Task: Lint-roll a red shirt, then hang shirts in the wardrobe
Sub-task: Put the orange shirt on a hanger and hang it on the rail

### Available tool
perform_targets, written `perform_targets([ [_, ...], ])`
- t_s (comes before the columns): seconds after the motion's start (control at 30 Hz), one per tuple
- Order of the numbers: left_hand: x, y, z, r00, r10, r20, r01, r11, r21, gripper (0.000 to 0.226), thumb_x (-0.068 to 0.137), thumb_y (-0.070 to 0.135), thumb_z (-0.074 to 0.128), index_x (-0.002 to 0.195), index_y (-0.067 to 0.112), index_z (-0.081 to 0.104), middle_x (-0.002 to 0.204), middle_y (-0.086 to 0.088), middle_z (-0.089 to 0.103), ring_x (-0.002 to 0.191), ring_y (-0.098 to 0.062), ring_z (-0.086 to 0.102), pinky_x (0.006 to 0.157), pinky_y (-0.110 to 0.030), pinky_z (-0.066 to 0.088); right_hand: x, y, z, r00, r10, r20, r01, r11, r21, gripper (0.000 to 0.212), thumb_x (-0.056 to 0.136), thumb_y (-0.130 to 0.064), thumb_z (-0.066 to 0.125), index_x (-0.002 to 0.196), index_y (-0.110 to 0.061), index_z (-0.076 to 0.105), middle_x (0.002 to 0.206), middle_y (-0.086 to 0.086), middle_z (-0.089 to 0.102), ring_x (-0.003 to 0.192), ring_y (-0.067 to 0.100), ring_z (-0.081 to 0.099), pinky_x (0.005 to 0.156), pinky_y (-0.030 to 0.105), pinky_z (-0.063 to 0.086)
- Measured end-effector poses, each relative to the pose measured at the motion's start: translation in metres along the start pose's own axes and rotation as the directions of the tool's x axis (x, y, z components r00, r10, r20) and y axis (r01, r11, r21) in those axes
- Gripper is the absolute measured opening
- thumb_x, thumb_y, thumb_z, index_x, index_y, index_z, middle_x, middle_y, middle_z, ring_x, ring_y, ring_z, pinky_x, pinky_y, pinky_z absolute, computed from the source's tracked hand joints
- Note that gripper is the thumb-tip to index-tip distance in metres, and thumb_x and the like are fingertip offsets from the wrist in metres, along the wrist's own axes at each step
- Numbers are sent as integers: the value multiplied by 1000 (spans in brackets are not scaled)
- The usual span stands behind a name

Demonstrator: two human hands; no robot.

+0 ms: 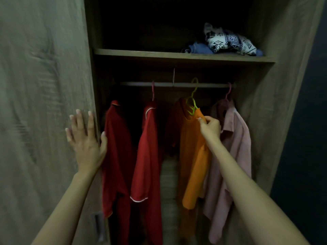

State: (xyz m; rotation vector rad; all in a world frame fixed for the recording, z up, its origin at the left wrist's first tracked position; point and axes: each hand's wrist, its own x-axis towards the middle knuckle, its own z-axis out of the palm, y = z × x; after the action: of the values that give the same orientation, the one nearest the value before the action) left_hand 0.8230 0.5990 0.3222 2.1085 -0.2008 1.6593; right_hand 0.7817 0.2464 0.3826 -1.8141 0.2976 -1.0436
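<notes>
Head view, facing into an open wardrobe [283, 103]; light is dim and the upper compartment is mostly dark.

- Left hand [85, 138]: released, fingers straight and spread flat against the wardrobe door [44, 103], thumb lying along the door's edge. It grasps nothing. A recessed handle [99, 225] sits lower on the same door.
- Right hand [210, 126]: fingers curled, pinching the orange shirt [194, 165] at its shoulder, just below the green hanger [193, 101].
- Green hanger is tilted, its hook up at the rail [141, 84]. Cannot tell whether the hook is fully seated.
- Four garments along the rail, left to right: a red shirt [116, 147] just beside the left thumb, hanger hidden; a second red shirt [148, 156] with white piping at collar and sleeve hem, on a pink hanger [153, 91]; the orange shirt; a pale pink shirt [237, 156] on another pink hanger [229, 92], touching the orange shirt and partly behind the right forearm.
- The two red shirts hang near each other, with a dark gap between their upper parts.
- Shelf [159, 54] above the rail: a black-and-white patterned cloth [230, 41] lies on top of blue cloth [200, 48], toward the right end.
</notes>
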Motion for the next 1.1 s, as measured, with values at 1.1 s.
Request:
perform_targets([
  [1.1, -3, -8, -4, 998, 55, 34, -57, 997, 47, 85, 86, 46, 55, 156, 18, 16, 163, -16, 9, 151, -21, -9, 120, -52, 1, -32, 34, 47, 963, -256, -85, 229, 942, -247, 52, 92, -26, 54, 141, -15, 41, 142, 11, 42, 131, 29, 38, 106, 46, 28],
])
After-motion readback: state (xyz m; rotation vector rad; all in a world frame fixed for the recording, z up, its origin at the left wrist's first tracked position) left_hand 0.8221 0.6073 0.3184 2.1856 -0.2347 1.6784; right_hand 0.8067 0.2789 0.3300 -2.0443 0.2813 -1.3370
